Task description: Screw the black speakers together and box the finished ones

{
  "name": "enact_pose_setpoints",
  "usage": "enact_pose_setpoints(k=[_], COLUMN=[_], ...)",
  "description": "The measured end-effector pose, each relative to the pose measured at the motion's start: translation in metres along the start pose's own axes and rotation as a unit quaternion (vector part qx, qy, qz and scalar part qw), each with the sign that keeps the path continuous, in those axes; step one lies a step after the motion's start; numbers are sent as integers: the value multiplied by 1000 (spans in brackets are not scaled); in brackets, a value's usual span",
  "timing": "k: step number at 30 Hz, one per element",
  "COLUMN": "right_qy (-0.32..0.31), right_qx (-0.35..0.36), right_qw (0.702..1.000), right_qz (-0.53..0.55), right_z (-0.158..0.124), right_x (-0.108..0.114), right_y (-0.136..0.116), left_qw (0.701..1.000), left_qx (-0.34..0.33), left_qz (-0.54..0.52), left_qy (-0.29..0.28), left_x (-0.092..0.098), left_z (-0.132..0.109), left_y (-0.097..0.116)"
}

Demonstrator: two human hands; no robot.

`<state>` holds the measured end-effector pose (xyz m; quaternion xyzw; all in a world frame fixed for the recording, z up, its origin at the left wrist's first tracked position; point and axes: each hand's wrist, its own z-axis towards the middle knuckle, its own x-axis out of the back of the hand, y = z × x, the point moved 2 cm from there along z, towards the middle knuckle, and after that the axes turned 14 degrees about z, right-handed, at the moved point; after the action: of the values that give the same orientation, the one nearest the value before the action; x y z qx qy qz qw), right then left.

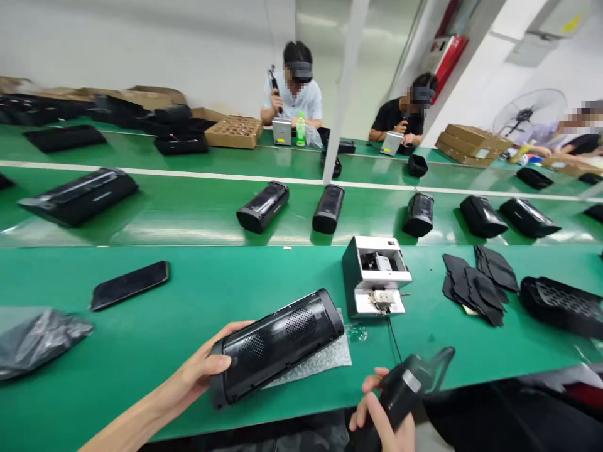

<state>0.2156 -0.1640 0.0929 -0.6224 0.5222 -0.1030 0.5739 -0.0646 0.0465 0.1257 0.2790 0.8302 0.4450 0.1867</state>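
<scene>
A long black speaker housing (282,342) with two perforated grille patches lies tilted over a sheet of bubble wrap (325,363). My left hand (219,359) is closed on its near left end, thumb on top. In my right hand (384,408), at the front edge of the bench, is a black electric screwdriver (400,389) with a pale label; its hanging loop end is blurred and its tip is out of sight. Behind the two hands stands a white and dark screw feeder (379,276) with a cable below it.
A black phone (130,285) and a grey plastic bag (40,342) lie on the left. Black flat pads (475,282) and a perforated black part (565,304) lie right. Beyond, several housings (328,209) line a green conveyor (198,220). Co-workers (296,88) sit across.
</scene>
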Motion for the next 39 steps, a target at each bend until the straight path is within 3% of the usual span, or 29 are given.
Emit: enact_pose_setpoints(k=[3,6,12,17,20,23,26,28,33,39], right_qy=[19,3,-36,-43,-36,-38,-45,-49,-53,-72], right_qx=[0,-19,-53,-53,-51,-55,-65,-78,-109,-146], right_qw=[999,1000,994,990,990,990,990,990,990,985], right_qz=[29,1,-84,-122,-128,-126,-116,-105,-73,-65], right_z=[8,19,44,50,50,50,49,47,43,43], right_x=[-10,-18,-21,-24,-24,-22,-19,-16,-14,-16], right_y=[1,-1,12,15,11,10,11,11,14,15], left_qw=[995,987,962,910,853,786,704,671,656,695], left_qx=[30,41,12,-24,-22,-59,-111,-116,-110,-83], left_qz=[77,141,261,408,516,609,696,728,744,710], left_qy=[-58,-70,-77,-74,-76,-86,-88,-75,-61,-75], left_x=[-1,3,12,19,-2,-45,-82,-92,-75,-54], left_z=[24,35,35,29,26,33,43,47,50,54], left_y=[9,11,23,48,72,90,93,89,79,76])
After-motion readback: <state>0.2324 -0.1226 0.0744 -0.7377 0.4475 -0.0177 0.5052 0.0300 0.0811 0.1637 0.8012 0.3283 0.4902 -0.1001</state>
